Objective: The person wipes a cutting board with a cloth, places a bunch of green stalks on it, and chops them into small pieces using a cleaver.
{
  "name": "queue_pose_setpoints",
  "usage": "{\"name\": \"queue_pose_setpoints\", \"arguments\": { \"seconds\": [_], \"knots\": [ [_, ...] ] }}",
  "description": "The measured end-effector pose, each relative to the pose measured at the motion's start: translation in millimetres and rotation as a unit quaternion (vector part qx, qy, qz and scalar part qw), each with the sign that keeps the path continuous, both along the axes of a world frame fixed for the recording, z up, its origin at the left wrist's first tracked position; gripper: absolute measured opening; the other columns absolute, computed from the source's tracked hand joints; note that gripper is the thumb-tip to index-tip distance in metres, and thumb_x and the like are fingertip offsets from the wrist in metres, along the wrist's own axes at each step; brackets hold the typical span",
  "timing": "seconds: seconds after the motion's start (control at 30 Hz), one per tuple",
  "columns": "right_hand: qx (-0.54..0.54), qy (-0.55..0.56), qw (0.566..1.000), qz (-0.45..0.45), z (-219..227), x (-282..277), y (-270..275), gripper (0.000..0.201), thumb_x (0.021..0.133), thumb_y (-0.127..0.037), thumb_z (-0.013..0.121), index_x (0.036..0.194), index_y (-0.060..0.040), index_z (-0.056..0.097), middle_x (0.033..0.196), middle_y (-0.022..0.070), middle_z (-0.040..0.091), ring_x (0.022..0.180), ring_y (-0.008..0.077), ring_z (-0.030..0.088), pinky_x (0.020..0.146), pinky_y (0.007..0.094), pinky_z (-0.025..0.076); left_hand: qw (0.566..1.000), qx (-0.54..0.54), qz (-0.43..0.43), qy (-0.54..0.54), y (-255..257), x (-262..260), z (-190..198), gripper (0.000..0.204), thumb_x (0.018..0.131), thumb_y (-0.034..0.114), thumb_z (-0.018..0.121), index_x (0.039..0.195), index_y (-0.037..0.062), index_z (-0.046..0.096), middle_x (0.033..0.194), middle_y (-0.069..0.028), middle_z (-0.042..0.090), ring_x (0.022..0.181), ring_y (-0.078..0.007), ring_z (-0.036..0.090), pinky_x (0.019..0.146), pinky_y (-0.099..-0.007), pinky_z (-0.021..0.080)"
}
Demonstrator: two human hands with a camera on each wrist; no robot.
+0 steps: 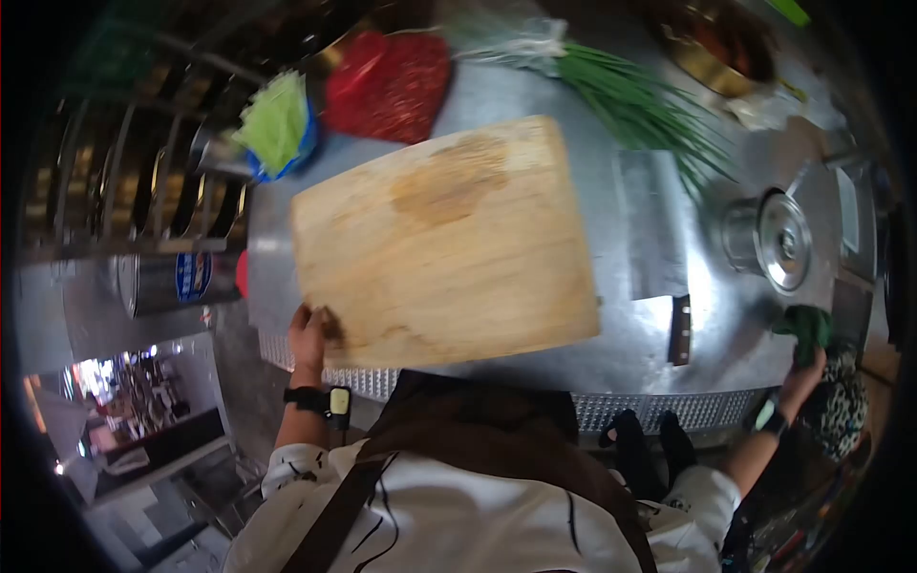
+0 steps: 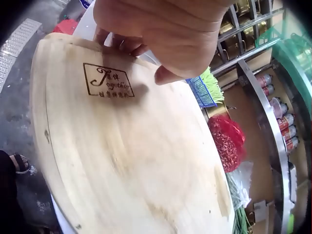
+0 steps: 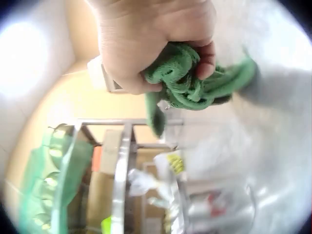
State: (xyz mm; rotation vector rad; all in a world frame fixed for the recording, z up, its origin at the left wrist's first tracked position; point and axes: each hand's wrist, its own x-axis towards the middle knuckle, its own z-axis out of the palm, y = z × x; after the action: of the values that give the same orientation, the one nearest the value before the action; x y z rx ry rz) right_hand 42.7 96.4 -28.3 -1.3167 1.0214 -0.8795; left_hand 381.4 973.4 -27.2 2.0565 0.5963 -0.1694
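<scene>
A wooden cutting board lies on the steel table, with a darker stain near its far edge. My left hand grips the board's near left corner, thumb on the upper face; in the left wrist view the hand curls over the edge of the board beside a printed logo. Off to the right, my right hand holds a green cloth at the table's right end. The right wrist view shows that hand with its fingers curled round the bunched cloth.
A cleaver lies right of the board, near a lidded steel pot. Beyond are green onions, a red bag, a blue basket of pale green vegetables and a brass-coloured bowl. A shelf rack stands left.
</scene>
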Motion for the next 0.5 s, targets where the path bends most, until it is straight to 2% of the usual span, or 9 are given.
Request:
{"name": "queue_pose_setpoints", "arguments": {
  "seconds": [0.03, 0.13, 0.2, 0.23, 0.3, 0.37, 0.4, 0.47, 0.5],
  "knots": [
    [0.052, -0.068, 0.995, -0.051, 18.9, -0.6, 29.8, 0.038, 0.093, -0.02, 0.056, 0.126, -0.0003, 0.058, 0.123, 0.0151, 0.061, 0.111, 0.0265, 0.059, 0.095, 0.0407, 0.047, 1.0, 0.004, 0.001, -0.027, 6.9, -0.5, -2.2, 0.037, 0.094, 0.016, 0.059, 0.124, -0.0058, 0.058, 0.111, -0.0114, 0.067, 0.099, -0.0166, 0.061, 0.086, -0.0299, 0.048],
    [0.096, -0.256, 0.952, 0.136, 82.6, 40.4, 177.0, 0.049, 0.091, -0.013, 0.054, 0.137, 0.0027, 0.049, 0.134, 0.0204, 0.055, 0.124, 0.0337, 0.053, 0.108, 0.0465, 0.041, 0.997, -0.043, 0.029, -0.05, 36.2, 0.4, -22.0, 0.042, 0.091, 0.008, 0.061, 0.13, -0.0073, 0.054, 0.121, -0.0154, 0.065, 0.111, -0.0198, 0.06, 0.097, -0.0309, 0.046],
    [0.123, -0.279, 0.94, 0.15, 54.3, 62.3, 226.0, 0.059, 0.092, -0.014, 0.054, 0.146, 0.0024, 0.038, 0.141, 0.0186, 0.05, 0.128, 0.0329, 0.05, 0.11, 0.0461, 0.039, 0.993, -0.09, -0.006, -0.071, 45.7, 0.6, -26.1, 0.042, 0.092, 0.007, 0.06, 0.131, -0.0075, 0.054, 0.122, -0.0149, 0.065, 0.113, -0.0196, 0.06, 0.098, -0.0305, 0.045],
    [0.085, -0.191, 0.97, 0.121, 60.9, 118.7, 288.6, 0.06, 0.093, -0.02, 0.056, 0.146, 0.0003, 0.038, 0.141, 0.0168, 0.05, 0.127, 0.0308, 0.051, 0.11, 0.0448, 0.038, 0.987, -0.132, -0.031, -0.091, 50.8, -2.0, -29.1, 0.042, 0.092, 0.007, 0.059, 0.131, -0.0078, 0.053, 0.122, -0.0145, 0.065, 0.114, -0.0194, 0.06, 0.099, -0.0302, 0.045],
    [-0.072, -0.045, 0.925, 0.372, 35.8, 197.7, 357.3, 0.058, 0.094, -0.029, 0.055, 0.145, -0.0031, 0.043, 0.142, 0.014, 0.05, 0.126, 0.0255, 0.053, 0.109, 0.0398, 0.038, 0.983, -0.158, -0.049, -0.076, 60.8, -3.6, -24.6, 0.046, 0.091, 0.008, 0.059, 0.133, -0.0085, 0.051, 0.131, -0.0205, 0.058, 0.123, -0.0262, 0.055, 0.105, -0.0351, 0.042],
    [-0.2, 0.159, 0.862, 0.437, 22.9, 279.8, 427.2, 0.06, 0.087, -0.019, 0.062, 0.142, -0.0008, 0.046, 0.151, 0.0199, 0.039, 0.141, 0.0307, 0.035, 0.117, 0.0369, 0.025, 0.961, 0.151, -0.195, -0.122, 71.2, 1.9, -18.2, 0.054, 0.089, 0.011, 0.062, 0.138, -0.0086, 0.045, 0.143, -0.0261, 0.046, 0.133, -0.0344, 0.045, 0.111, -0.0402, 0.035],
    [-0.264, 0.162, 0.866, 0.393, -38.9, 306.8, 442.8, 0.063, 0.086, -0.024, 0.065, 0.141, 0.0001, 0.045, 0.151, 0.0236, 0.036, 0.14, 0.0354, 0.036, 0.116, 0.0403, 0.026, 0.944, 0.168, -0.238, -0.154, 73.1, 8.0, -13.2, 0.064, 0.088, 0.014, 0.063, 0.143, -0.007, 0.038, 0.15, -0.0283, 0.035, 0.139, -0.0411, 0.035, 0.115, -0.0423, 0.028],
    [-0.506, 0.291, 0.771, 0.257, -32.9, 349.7, 499.7, 0.066, 0.085, -0.028, 0.068, 0.141, 0.0, 0.045, 0.148, 0.0255, 0.039, 0.137, 0.0398, 0.038, 0.114, 0.0437, 0.028, 0.935, 0.149, -0.279, -0.16, 87.1, 20.1, -23.3, 0.066, 0.088, 0.013, 0.063, 0.145, -0.0061, 0.036, 0.152, -0.0272, 0.033, 0.14, -0.041, 0.033, 0.116, -0.042, 0.028],
    [-0.511, 0.291, 0.768, 0.255, -33.7, 366.1, 513.2, 0.066, 0.085, -0.028, 0.068, 0.141, 0.0, 0.045, 0.148, 0.0255, 0.039, 0.137, 0.0398, 0.038, 0.114, 0.0437, 0.028, 0.924, 0.133, -0.323, -0.159, 92.3, 25.2, -27.6, 0.068, 0.088, 0.013, 0.063, 0.146, -0.0052, 0.033, 0.154, -0.026, 0.03, 0.141, -0.0409, 0.032, 0.116, -0.0418, 0.028]
  ]
}}
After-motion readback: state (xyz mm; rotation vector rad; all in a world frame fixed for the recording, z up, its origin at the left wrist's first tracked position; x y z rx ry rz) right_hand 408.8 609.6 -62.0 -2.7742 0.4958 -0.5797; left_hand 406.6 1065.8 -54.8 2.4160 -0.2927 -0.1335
